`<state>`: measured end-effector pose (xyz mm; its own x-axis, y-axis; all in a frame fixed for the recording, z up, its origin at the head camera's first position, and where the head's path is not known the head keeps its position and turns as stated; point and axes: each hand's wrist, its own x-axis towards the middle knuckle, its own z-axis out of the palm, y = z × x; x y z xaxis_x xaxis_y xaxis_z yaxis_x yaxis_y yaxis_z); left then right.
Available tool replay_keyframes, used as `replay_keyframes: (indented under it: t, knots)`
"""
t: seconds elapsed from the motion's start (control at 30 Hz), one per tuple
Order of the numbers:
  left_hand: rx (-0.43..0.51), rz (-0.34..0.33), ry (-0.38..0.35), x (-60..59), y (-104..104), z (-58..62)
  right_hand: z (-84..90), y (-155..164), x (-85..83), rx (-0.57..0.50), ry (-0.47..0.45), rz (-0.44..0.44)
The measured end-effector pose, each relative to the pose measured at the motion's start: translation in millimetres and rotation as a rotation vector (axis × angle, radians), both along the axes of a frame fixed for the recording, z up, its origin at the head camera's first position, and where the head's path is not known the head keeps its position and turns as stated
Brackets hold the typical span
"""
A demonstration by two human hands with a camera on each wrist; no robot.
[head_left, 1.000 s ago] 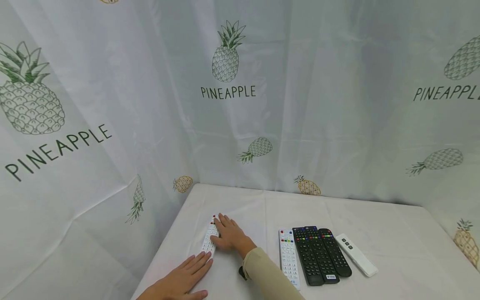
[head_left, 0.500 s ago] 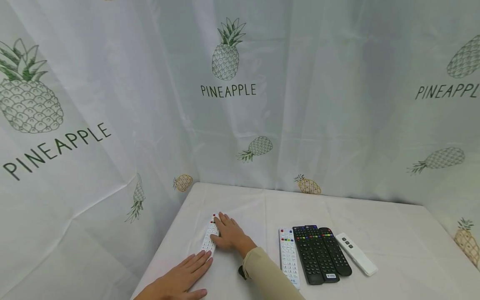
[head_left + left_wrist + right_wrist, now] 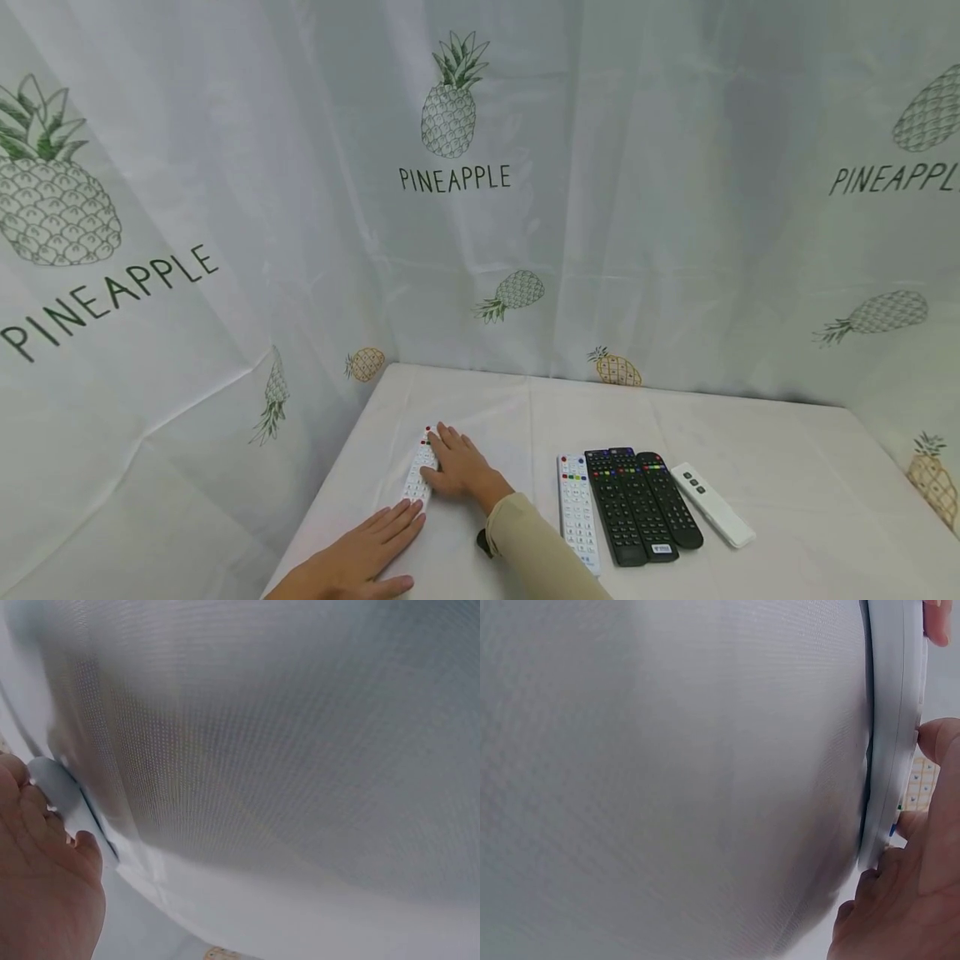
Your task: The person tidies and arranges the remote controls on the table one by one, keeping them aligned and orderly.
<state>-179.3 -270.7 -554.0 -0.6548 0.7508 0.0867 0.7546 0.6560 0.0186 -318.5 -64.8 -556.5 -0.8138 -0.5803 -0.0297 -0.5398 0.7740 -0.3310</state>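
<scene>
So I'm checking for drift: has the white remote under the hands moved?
No. The white remote keeps its gap to the remote row.

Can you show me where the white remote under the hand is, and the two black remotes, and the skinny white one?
white remote (image 3: 415,486), head view, lower keypad
black remotes (image 3: 633,504), head view, where they meet
skinny white remote (image 3: 716,520), head view, middle of body

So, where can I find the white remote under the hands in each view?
Head: white remote lower left of centre, under the right hand.
Left wrist: its end at the left edge, by the left hand.
Right wrist: its side along the right edge.
Shared landmark: white tablecloth.
</scene>
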Motion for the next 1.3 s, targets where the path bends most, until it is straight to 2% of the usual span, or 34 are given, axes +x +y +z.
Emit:
replay_keyframes:
  t: [0.43, 0.57, 0.7, 0.97, 1.1, 1.2, 1.3]
  knots:
    - [0.017, 0.023, -0.031, 1.9, 2.5, 1.6, 6.7, 3.0, 2.7, 0.015, 0.007, 0.012]
    - [0.027, 0.051, -0.095, 1.6, 4.3, 0.3, 4.0, 2.6, 2.0, 0.034, 0.015, 0.008]
    - [0.029, 0.076, -0.124, 1.4, 4.3, 0.5, 4.5, 1.8, 1.7, 0.041, 0.018, 0.012]
    - [0.002, 0.097, -0.073, 1.2, 6.4, 7.9, 9.6, 2.6, -0.1, 0.063, 0.022, 0.018]
    - [0.013, 0.105, -0.112, 0.7, 8.1, 11.1, 11.4, 3.1, -0.6, 0.070, 0.029, 0.022]
    - [0.013, 0.105, -0.107, 1.3, 9.3, 12.5, 11.5, 3.1, -0.6, 0.072, 0.035, 0.027]
    - [0.011, 0.106, -0.064, 1.6, 10.2, 12.3, 11.8, 3.5, -1.1, 0.058, 0.035, 0.026]
